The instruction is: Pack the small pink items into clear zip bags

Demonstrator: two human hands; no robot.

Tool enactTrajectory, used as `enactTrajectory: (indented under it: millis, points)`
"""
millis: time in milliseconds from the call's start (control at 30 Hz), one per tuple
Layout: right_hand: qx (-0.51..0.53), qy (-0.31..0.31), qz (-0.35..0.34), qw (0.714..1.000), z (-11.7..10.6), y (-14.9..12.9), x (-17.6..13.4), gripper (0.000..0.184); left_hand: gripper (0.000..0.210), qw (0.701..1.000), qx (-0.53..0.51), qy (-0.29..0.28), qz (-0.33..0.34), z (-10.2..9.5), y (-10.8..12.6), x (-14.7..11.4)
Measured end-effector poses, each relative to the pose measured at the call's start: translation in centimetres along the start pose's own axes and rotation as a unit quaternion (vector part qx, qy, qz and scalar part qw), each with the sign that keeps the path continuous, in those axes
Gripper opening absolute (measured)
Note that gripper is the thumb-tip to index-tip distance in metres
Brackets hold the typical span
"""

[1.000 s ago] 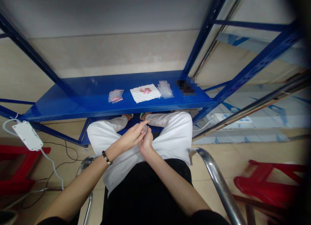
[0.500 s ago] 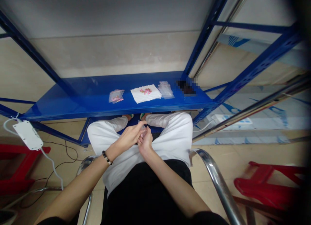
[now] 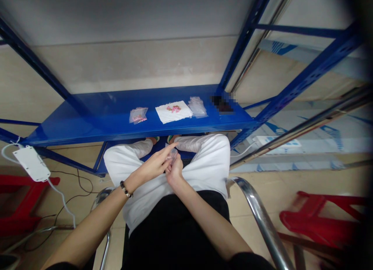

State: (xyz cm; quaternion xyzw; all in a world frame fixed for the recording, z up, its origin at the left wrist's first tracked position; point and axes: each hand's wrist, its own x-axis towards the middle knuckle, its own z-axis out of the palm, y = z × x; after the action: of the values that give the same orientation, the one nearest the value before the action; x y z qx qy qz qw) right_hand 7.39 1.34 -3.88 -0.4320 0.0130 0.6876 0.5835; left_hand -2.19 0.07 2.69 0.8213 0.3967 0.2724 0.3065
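Above my lap, between my knees, a small clear plastic bag [image 3: 174, 153] is held in both hands. My right hand [image 3: 175, 170] is closed round its lower part. From the other side, my left hand [image 3: 155, 160] grips it, with the index finger stretched along the bag's top; the fingertips partly hide it. On the blue shelf [image 3: 99, 124] in front, small pink pieces [image 3: 173, 109] lie on a white cloth or paper sheet [image 3: 166, 116]. Left of it are small bags with pink pieces inside [image 3: 138, 115], and to its right a stack of clear bags [image 3: 198, 107].
A blurred-out dark object [image 3: 223, 104] lies at the shelf's right end. Blue posts frame the shelf. A white power strip [image 3: 32, 163] hangs at the left. Red stools [image 3: 317, 219] stand on both sides, and a metal chair armrest [image 3: 259, 215] is beside my right arm.
My left index finger has straightened over the top of the bag. Both hands stay at nearly the same place, and the view has shifted slightly.
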Motion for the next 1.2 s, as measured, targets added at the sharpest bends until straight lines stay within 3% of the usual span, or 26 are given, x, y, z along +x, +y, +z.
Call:
enactTrajectory:
  millis: [333,667,767,933,1067,1133,1200]
  points:
    - [0.017,-0.003,-0.008,1.000,-0.1,-0.1,0.4,0.029,0.076,0.998,-0.028,0.020,-0.054,-0.1,-0.3,0.2]
    - [0.012,-0.011,0.002,1.000,-0.1,-0.2,0.0,0.029,0.066,0.999,-0.003,0.003,-0.041,0.0,0.4,-0.1]
    - [0.002,0.003,-0.005,1.000,0.0,-0.3,-0.1,0.029,0.062,0.999,-0.029,-0.002,-0.043,0.4,0.2,-0.2]
    - [0.001,-0.024,-0.010,1.000,-0.3,-0.3,0.3,0.033,0.044,0.992,-0.110,0.021,-0.055,0.4,0.2,0.0]
    - [0.037,-0.082,0.005,0.996,-0.8,-0.8,0.6,0.042,0.032,0.965,-0.227,0.109,-0.079,0.4,-0.1,0.6]
    - [0.056,-0.134,0.013,0.989,-0.8,-1.6,0.6,0.044,0.025,0.931,-0.314,0.161,-0.091,0.4,-0.4,1.0]
    - [0.071,-0.198,0.017,0.978,-0.7,-2.9,0.6,0.044,0.023,0.879,-0.428,0.183,-0.101,0.3,-0.5,1.3]
